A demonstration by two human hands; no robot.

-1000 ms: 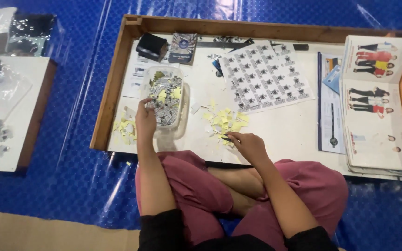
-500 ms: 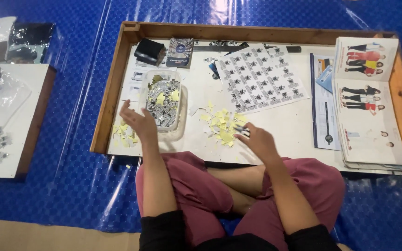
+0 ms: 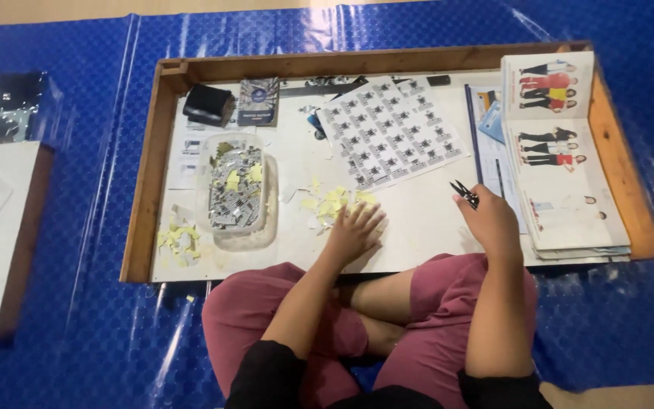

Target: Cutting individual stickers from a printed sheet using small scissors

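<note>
Here the left hand (image 3: 355, 229) lies flat, fingers spread, on yellow paper scraps (image 3: 332, 203), while the right hand (image 3: 487, 220) grips small black snips (image 3: 464, 192).

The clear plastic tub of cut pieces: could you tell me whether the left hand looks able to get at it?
Probably yes: the left hand rests on yellow scraps beside the tub, nothing between them.
</note>
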